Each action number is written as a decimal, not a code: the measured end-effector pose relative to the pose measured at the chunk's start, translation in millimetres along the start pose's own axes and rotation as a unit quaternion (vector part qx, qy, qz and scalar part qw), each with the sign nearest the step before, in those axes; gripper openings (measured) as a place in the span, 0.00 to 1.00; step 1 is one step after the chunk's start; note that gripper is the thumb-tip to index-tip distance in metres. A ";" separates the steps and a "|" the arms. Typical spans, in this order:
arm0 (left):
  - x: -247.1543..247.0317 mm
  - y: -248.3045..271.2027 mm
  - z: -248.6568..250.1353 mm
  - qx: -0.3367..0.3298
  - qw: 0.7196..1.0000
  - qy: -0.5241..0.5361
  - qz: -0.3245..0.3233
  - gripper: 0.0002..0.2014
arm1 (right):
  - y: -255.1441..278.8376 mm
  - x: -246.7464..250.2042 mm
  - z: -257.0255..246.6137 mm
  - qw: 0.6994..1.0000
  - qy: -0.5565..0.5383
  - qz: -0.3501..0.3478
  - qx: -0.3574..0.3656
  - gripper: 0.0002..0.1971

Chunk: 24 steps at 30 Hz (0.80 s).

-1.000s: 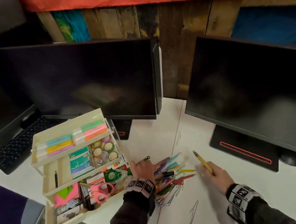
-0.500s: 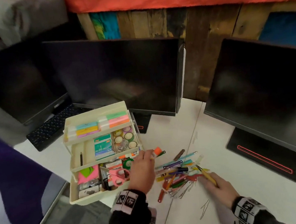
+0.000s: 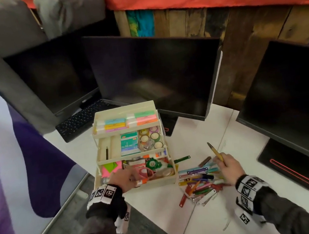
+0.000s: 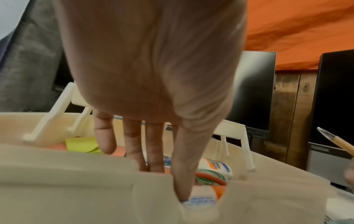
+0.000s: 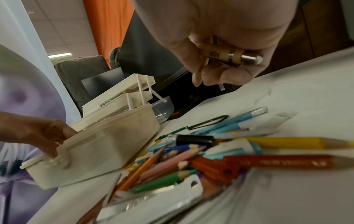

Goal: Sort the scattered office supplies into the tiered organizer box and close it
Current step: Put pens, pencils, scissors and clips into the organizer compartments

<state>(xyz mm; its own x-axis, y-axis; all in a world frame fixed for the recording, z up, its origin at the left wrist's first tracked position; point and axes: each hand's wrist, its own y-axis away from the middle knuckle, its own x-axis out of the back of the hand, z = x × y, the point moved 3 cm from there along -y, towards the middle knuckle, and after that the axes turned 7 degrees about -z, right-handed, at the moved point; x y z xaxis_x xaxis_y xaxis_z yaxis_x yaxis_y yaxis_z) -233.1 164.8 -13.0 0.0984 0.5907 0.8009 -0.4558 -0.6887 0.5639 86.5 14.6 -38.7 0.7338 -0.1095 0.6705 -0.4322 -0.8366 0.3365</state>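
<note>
Sorting partly done, box not yet closed. Cream plastic three-tier organizer box (image 3: 132, 149) standing open on the white desk (image 3: 232, 220), tiers fanned back in steps. Top tier: pastel sticky-note pads (image 3: 125, 121). Middle tier: one dark pencil (image 3: 106, 153), teal staple boxes (image 3: 129, 144), small tape rolls (image 3: 151, 137). Bottom tray: neon paper notes (image 3: 110, 167), pink-handled scissors (image 3: 144, 172), green tape dispenser (image 3: 153, 164), a glue bottle. Left hand (image 3: 121, 180) reaching into the bottom tray, fingers extended, left grip holding nothing visible. Right hand (image 3: 229, 168) just above the loose heap, right grip pinching a tan wooden pen (image 3: 215, 152). Heap of coloured pencils, pens and clips (image 3: 199, 183) beside the box, left to sort.
</note>
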 end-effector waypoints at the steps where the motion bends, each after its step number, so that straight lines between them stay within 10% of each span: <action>1: 0.6 -1.8 -0.2 -0.004 1.000 0.000 -0.005 0.10 | -4.4 1.5 -3.2 1.000 0.005 0.002 0.005 0.11; 24: -5.1 -6.1 7.6 0.017 0.994 0.097 0.037 0.05 | -80.3 -42.9 -68.2 0.980 0.135 -0.149 -0.011 0.13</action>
<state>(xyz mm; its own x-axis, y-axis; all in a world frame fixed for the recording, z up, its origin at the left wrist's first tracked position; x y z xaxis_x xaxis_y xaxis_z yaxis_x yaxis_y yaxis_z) -224.0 162.7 -19.0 -0.1083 0.6048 0.7890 -0.4256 -0.7455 0.5130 54.0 123.1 -49.4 0.6657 0.2858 0.6893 -0.2328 -0.7981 0.5557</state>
